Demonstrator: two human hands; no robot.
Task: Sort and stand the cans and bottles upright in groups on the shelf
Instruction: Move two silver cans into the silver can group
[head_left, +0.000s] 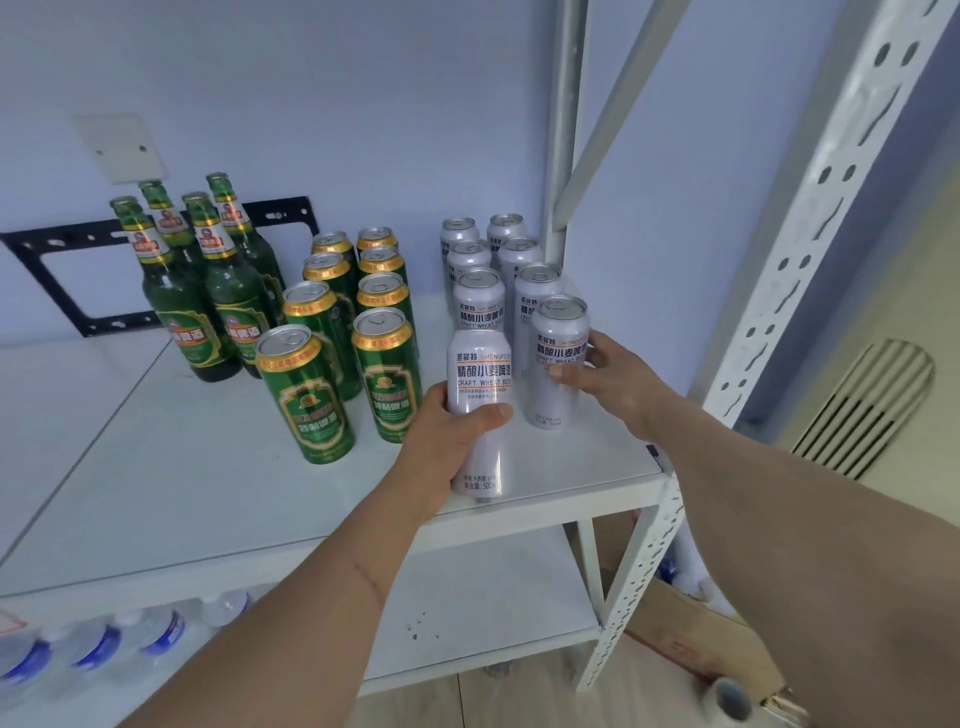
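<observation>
My left hand (449, 441) grips a white wheat-beer can (480, 374) near the front edge of the white shelf (182, 493). My right hand (605, 371) holds another white can (558, 358) just to its right, standing upright. Behind them several white cans (480, 291) stand in two rows. Several green cans (332, 322) stand in two rows at the middle. Several green glass bottles (208, 291) stand upright at the back left.
A white perforated shelf post (779, 312) rises at the right. A black metal bracket (47, 270) hangs on the wall behind the bottles. Water bottles (104, 644) lie on the lower shelf at the left. A cardboard box (691, 639) sits on the floor.
</observation>
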